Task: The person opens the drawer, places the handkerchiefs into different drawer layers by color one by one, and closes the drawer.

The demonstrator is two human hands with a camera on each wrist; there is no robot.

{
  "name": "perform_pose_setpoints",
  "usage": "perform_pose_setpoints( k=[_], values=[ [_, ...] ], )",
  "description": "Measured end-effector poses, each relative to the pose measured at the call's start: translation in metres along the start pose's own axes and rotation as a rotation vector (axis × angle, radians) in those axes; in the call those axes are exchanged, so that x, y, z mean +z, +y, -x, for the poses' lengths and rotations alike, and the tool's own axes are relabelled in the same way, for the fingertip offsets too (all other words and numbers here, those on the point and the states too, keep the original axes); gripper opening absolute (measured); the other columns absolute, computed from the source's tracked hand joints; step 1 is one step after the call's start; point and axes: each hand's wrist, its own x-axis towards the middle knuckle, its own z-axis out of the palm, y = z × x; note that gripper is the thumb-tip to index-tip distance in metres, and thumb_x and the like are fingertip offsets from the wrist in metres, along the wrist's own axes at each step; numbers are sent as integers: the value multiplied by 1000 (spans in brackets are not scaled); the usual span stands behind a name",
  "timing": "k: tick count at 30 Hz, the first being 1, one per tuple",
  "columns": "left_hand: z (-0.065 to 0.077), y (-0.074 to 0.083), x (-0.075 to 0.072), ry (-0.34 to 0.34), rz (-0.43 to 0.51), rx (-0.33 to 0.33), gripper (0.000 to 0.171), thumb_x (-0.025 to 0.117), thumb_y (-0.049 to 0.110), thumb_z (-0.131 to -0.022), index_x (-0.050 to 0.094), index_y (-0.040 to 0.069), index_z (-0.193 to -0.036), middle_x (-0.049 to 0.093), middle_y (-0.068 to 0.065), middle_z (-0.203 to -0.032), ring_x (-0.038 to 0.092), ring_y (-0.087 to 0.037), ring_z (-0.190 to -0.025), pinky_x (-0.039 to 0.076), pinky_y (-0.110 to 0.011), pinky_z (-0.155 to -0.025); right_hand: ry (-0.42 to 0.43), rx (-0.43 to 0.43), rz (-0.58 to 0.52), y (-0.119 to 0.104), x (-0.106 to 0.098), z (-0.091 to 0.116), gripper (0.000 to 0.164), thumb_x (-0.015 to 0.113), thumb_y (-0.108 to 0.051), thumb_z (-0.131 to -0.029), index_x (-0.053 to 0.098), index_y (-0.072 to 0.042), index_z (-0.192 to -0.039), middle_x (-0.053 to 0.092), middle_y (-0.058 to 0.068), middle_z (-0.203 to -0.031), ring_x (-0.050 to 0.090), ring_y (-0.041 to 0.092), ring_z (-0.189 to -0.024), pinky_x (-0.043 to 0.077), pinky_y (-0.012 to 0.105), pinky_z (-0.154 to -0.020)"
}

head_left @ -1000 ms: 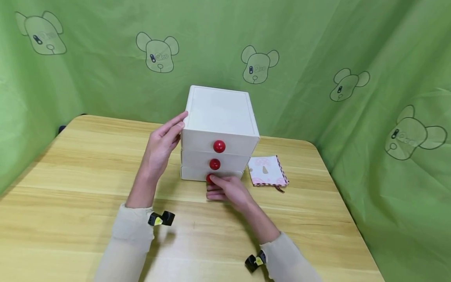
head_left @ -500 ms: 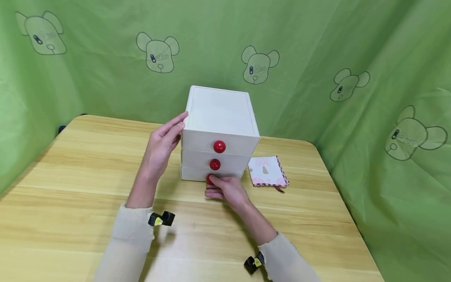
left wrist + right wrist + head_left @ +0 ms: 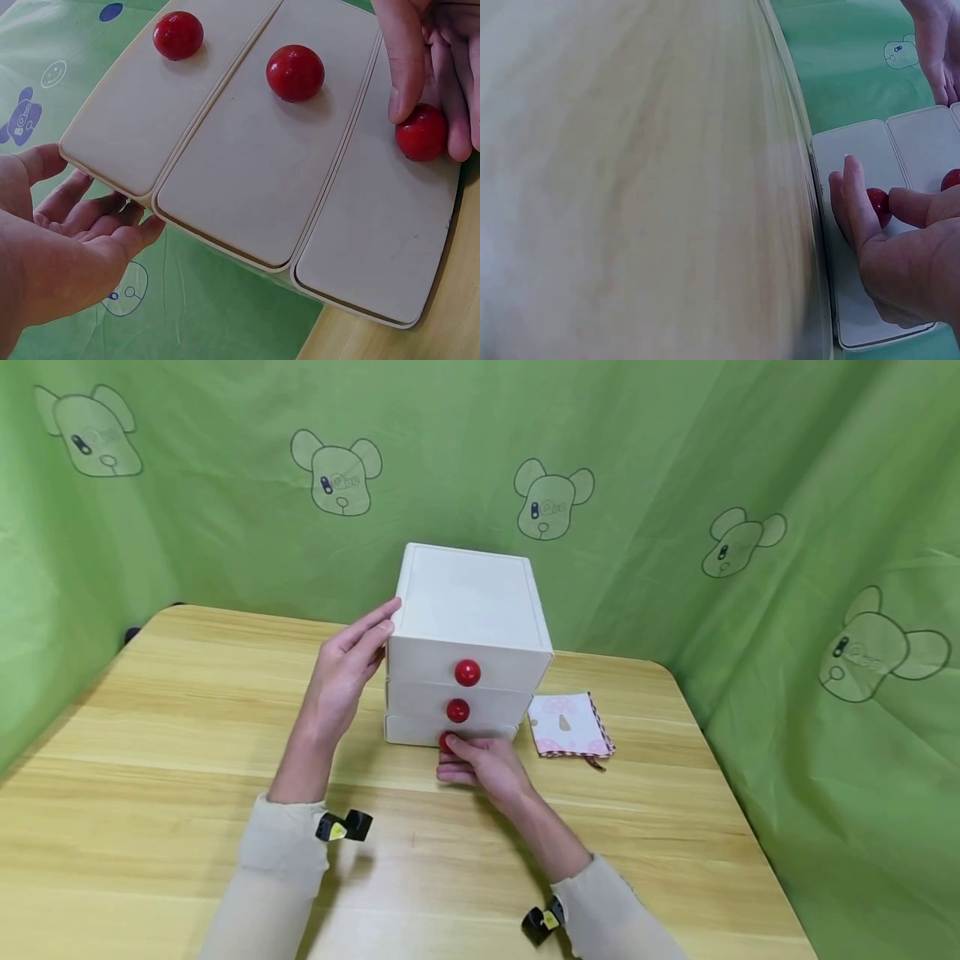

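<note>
A white three-drawer box (image 3: pixel 472 597) stands on the table, each drawer front bearing a round red knob. My left hand (image 3: pixel 341 672) lies against the box's left side, fingers extended and touching near its upper front corner. With thumb and fingers my right hand (image 3: pixel 491 768) pinches the bottom red knob (image 3: pixel 421 133), palm turned inward, its lower fingers stretched out beneath the knob. The top knob (image 3: pixel 467 672) and the middle knob (image 3: pixel 457 710) are untouched. All drawer fronts look closed in the left wrist view.
A folded white and pink cloth (image 3: pixel 566 724) with a checked edge lies on the wooden table (image 3: pixel 187 760), right of the box. Green curtain (image 3: pixel 450 452) with bear-head drawings hangs behind and at the sides. Each sleeve cuff carries a small black camera (image 3: pixel 345 825).
The right hand's lower fingers have shifted slightly left under the knob, and its forearm moved a little. The left hand, box and cloth stay in place.
</note>
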Motion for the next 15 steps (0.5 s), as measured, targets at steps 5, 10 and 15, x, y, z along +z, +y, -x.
perform_pose_setpoints(
  k=[5,10,15],
  values=[
    [0,0,-1,1,0,1,41,63,32,-102,62,21,-141,51,3,-155,45,-17,-144,34,-42,-123,-2,7,-3,0,0,0,33,62,-12,-101,64,13,-124,70,28,-109,77,23,-81,63,36,-84],
    [-1,0,0,3,10,-1,40,63,31,-102,62,21,-141,52,3,-154,45,-17,-144,34,-41,-123,-3,18,-2,0,-2,0,34,63,-13,-101,64,12,-123,70,28,-110,77,22,-80,63,36,-84],
    [-2,-1,-1,-2,12,-6,42,64,30,-102,61,20,-142,50,2,-155,45,-19,-145,33,-41,-123,-5,24,0,0,-2,1,34,65,-14,-100,66,11,-123,71,28,-108,77,24,-80,64,37,-82]
  ],
)
